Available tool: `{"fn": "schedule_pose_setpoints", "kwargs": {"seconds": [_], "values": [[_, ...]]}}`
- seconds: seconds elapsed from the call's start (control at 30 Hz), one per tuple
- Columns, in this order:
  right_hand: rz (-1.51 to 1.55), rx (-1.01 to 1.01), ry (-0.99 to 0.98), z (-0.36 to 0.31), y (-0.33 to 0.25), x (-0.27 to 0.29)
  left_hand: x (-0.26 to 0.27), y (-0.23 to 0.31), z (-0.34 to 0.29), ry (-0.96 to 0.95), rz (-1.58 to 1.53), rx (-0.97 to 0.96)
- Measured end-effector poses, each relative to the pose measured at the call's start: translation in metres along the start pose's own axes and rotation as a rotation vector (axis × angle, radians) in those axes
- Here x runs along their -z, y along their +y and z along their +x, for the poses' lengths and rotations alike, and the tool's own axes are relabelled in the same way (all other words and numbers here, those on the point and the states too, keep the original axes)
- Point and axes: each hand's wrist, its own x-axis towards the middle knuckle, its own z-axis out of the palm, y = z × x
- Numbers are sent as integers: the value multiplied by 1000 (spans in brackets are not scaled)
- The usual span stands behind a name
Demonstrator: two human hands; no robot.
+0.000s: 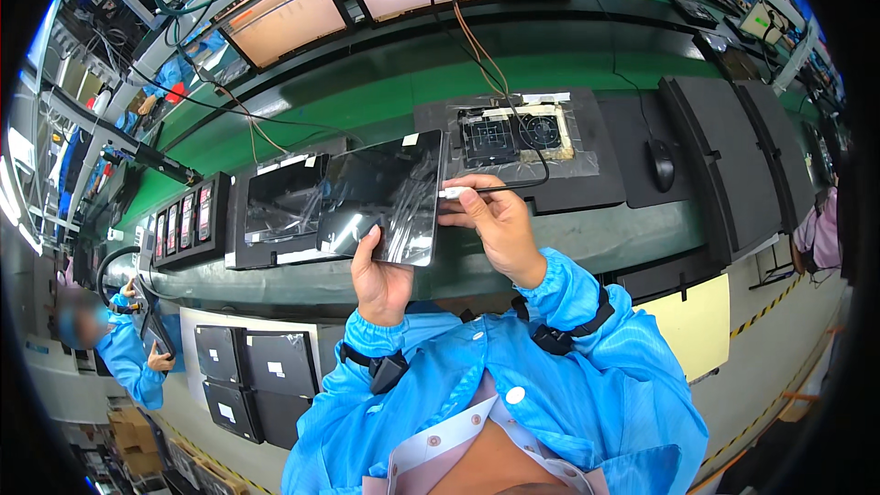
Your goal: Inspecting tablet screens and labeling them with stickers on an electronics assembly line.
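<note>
A black tablet [396,185] with glossy film on its screen is tilted up over the bench. My left hand [380,282] grips its lower edge, with the thumb on the front. At the tablet's right edge my right hand [500,227] pinches a white cable plug [453,192]. The plug's tip meets that edge; whether it is fully seated I cannot tell. From the plug a black cable [532,185] loops away to the right. Partly behind the held tablet, a second film-covered tablet [280,197] lies in a black foam tray [247,257].
A black pad holds a film-covered panel with printed patterns [515,139]. Right of it are a mouse [660,163] and black foam boards [724,156]. A rack of small devices [191,223] stands left. Two monitors [286,18] hang beyond, with cables dangling. A co-worker [133,357] stands at left.
</note>
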Motion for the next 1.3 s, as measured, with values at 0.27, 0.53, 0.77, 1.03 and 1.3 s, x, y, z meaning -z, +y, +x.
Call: {"fn": "schedule_pose_setpoints", "kwargs": {"seconds": [0.27, 0.53, 0.77, 1.03, 1.3], "values": [[-150, -69, 93, -5, 4, 13, 1, -11, -1, 88, 184, 10], [141, -275, 206, -9, -9, 42, -27, -67, 29, 73, 528, -182], [-155, -76, 529, -8, -84, 173, -46, -53, 32, -630, 1480, 482], [-124, -176, 483, 18, -89, 228, -29, -74, 116, -541, 2110, -426], [-1455, -405, 300, 23, -136, 233, -6, -90, 138, -533, 2238, -439]]}}
